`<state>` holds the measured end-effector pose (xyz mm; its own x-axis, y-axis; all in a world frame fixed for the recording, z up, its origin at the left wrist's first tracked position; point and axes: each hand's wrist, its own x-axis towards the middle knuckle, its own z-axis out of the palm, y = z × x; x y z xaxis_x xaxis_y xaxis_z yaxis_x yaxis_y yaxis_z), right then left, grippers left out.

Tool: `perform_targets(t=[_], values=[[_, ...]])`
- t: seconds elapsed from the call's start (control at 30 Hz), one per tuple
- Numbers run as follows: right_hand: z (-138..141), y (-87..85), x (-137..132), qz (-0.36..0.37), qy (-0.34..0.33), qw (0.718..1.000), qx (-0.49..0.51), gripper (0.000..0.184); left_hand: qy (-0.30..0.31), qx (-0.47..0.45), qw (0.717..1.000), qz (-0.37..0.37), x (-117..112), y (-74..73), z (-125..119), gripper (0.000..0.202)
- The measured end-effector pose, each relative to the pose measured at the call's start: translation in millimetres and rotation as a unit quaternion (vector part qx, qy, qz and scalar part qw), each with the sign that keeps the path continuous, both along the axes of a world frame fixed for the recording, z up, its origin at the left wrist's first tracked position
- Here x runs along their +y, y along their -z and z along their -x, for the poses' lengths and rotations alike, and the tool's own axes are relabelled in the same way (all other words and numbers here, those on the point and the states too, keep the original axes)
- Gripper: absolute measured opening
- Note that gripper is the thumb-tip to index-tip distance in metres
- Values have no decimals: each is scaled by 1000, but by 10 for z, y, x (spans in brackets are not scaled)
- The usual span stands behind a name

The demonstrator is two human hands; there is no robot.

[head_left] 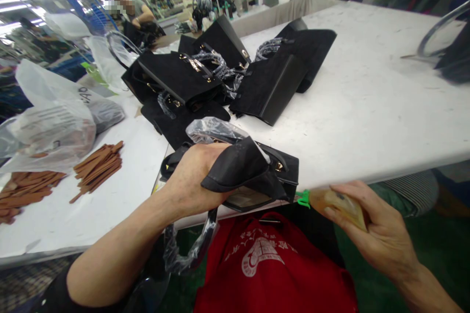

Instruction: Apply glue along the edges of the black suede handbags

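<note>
My left hand is closed on the folded flap of a black suede handbag that rests at the near edge of the white table. Clear plastic wrap clings to the bag, and its wrapped strap hangs down below the table edge. My right hand is below the table edge, fingers closed round a small yellowish squeeze bottle with a green tip that points toward the bag.
A pile of black suede handbags with metal fittings lies in the middle of the table. Brown leather strips and plastic bags sit at the left. A fan and another person are at the far left. My red apron shows below.
</note>
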<state>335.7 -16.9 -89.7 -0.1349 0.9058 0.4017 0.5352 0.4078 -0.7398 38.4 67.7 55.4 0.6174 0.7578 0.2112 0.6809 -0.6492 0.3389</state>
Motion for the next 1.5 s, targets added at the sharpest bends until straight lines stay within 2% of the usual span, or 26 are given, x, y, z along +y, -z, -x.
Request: perform_targets(t=[0.17,0.37,0.5,0.67,0.8,0.97,1.17,1.23,1.33,1.5], values=[[-9,-16,-47,6,-35,999,3,22,2,3,1000,11,16,8,-2,14],[-15,19,-52,10,23,1000,11,25,1,14,1000,18,44,11,-18,14],[62,-49,-103,24,11,999,34,22,5,-3,1000,8,28,30,-3,16],[126,-127,-158,59,67,995,55,22,8,-3,1000,4,-46,54,44,16],[159,-147,-125,66,79,993,52,18,23,0,999,-23,-65,55,49,13],[144,-171,-135,89,62,992,67,22,41,-21,998,-37,-61,82,45,11],[109,-216,-89,68,41,996,36,19,36,-59,998,16,-87,117,69,9],[96,-236,-72,65,14,997,36,19,44,-86,995,26,-98,114,54,12],[62,-259,-56,57,11,997,46,23,44,-117,991,39,-118,128,38,19],[45,-291,-83,71,-10,997,33,25,33,-102,993,51,-153,215,76,18]])
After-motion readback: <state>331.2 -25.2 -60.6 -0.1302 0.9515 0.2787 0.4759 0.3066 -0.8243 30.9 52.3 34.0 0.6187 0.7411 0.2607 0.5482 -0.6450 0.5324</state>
